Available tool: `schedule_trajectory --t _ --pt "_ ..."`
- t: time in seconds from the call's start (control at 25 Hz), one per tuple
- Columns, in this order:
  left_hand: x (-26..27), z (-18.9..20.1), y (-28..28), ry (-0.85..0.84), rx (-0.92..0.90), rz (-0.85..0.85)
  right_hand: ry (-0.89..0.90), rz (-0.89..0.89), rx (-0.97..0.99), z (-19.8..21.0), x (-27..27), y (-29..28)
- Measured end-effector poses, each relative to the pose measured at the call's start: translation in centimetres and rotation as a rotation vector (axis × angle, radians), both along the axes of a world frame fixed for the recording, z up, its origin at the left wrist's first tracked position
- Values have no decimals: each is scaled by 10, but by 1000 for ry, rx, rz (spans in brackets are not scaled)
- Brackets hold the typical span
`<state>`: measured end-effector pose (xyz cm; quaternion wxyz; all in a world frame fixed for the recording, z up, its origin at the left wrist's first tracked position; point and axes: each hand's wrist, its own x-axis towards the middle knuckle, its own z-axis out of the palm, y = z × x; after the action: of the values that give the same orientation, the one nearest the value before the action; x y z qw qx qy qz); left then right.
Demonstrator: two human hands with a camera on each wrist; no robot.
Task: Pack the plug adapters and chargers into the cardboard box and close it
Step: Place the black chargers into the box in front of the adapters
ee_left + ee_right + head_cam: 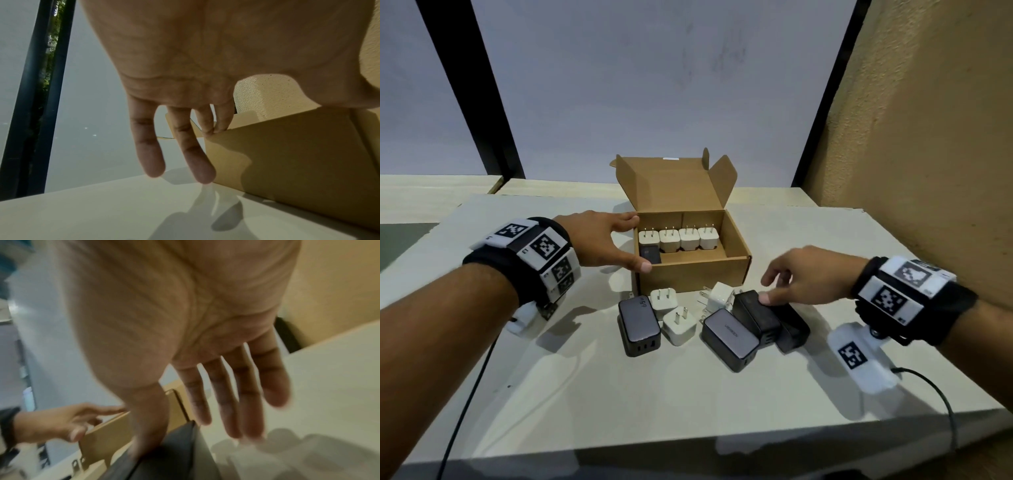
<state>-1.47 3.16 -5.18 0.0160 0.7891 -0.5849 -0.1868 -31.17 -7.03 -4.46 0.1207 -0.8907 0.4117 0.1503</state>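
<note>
The open cardboard box (688, 274) stands mid-table with its lid up. Inside it, several white plug adapters (678, 238) line the back and a dark charger (649, 255) lies front left. My left hand (636, 241) rests on the box's left wall (298, 154), fingers (150, 154) straight, thumb at the front corner. In front of the box lie a grey 65W charger (638, 323), three white adapters (679, 329), another grey charger (729, 337) and two black chargers (756, 313). My right hand (767, 289) hovers over the black ones, fingers straight, thumb (148, 426) touching one charger (174, 451).
The pale table (722, 404) ends close to me, and a black cable (935, 380) trails off its right front. A tan wall (928, 137) rises close on the right. Black window frames (493, 120) stand behind the table.
</note>
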Motion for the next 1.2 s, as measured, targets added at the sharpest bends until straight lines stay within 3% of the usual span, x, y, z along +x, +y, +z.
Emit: schedule_trajectory --t 0.08,0.24,0.52,0.72,0.84,1.04,1.2 --pt "-1 1 0 -7 2 -2 22 -76 192 -4 -16 -3" --pt "-1 0 0 -17 4 -1 -183 -179 518 -11 -28 0" --pt "-1 -1 -1 -19 0 7 -292 -257 417 2 -23 -13" --pt "0 2 -2 -58 4 -2 -819 -403 726 36 -22 -26" --pt "-3 5 0 -69 3 7 -949 -435 950 38 6 -20" --pt "-3 6 1 -76 14 -6 -891 -400 691 26 67 -18" --pt "-1 4 0 -84 14 -21 -756 -341 366 17 97 -24"
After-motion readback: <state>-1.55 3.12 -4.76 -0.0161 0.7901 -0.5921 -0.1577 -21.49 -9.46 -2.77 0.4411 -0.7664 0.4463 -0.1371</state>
